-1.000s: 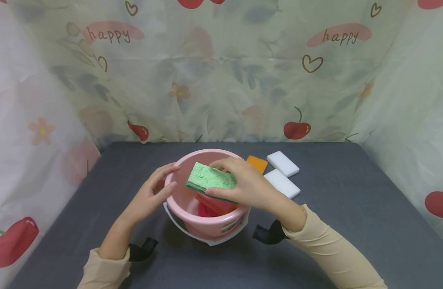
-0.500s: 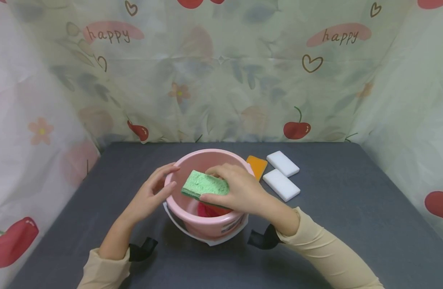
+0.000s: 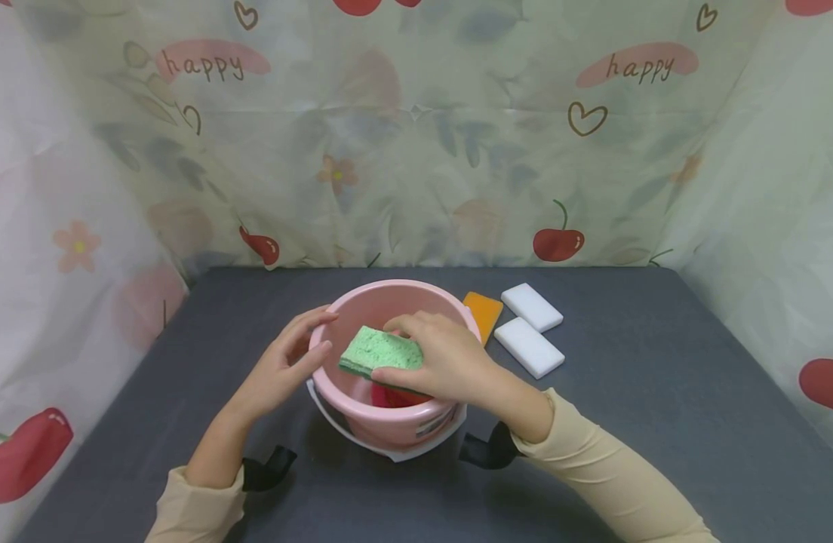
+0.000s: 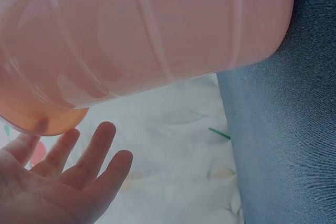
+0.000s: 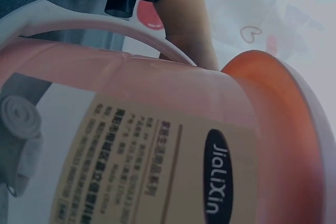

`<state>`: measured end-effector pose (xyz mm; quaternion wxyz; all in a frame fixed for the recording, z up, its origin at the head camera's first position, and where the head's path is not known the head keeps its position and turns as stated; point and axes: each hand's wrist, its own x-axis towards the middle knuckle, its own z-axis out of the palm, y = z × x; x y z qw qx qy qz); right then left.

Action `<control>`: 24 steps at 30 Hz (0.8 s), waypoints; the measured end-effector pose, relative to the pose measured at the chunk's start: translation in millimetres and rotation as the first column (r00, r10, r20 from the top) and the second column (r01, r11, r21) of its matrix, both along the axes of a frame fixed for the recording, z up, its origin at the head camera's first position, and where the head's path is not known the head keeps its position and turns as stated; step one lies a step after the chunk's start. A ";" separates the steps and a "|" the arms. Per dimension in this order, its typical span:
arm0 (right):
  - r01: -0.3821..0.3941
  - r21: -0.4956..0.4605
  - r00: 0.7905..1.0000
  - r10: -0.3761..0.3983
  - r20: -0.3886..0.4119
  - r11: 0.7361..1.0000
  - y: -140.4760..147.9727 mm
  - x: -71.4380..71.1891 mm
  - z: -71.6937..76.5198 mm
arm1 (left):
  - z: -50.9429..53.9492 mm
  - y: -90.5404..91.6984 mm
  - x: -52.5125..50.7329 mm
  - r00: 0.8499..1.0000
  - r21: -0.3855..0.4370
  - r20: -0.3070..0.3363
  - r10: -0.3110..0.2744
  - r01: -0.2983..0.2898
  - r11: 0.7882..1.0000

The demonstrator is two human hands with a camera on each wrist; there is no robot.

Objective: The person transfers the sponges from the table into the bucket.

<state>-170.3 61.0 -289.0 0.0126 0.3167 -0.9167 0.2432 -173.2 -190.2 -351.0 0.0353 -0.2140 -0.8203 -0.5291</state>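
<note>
Pink bucket (image 3: pixel 376 431): round, glossy, wall ribbed; stood upright. White handle (image 3: pixel 398 455) hung down outside, lowest at 6 o'clock; printed label (image 5: pixel 149 161) showed at 5 o'clock. Green sponge (image 3: pixel 380 349): rectangular block, pale porous face up, darker layer beneath; was pinched at 4 o'clock end, free end pointed to 10 o'clock, within outline of bucket's mouth; height against rim unclear.

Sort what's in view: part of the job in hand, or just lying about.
In use:
right hand, gripping the green sponge
pink bucket
left hand at its rim
red item inside

Lying about, untouched, perhaps awaiting their turn:
orange block
two white blocks
</note>
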 end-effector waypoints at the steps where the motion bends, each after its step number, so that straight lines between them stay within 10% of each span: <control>1: -0.003 -0.001 1.000 0.003 0.011 1.000 -0.1 -0.1 0.0 | 0.0 0.1 0.0 1.000 -0.001 -0.002 0.001 -0.001 1.000; 24: -0.019 -0.104 0.993 0.030 0.111 0.994 18.9 -4.7 4.2 | -0.2 0.6 0.2 1.000 -0.002 -0.031 0.001 -0.001 1.000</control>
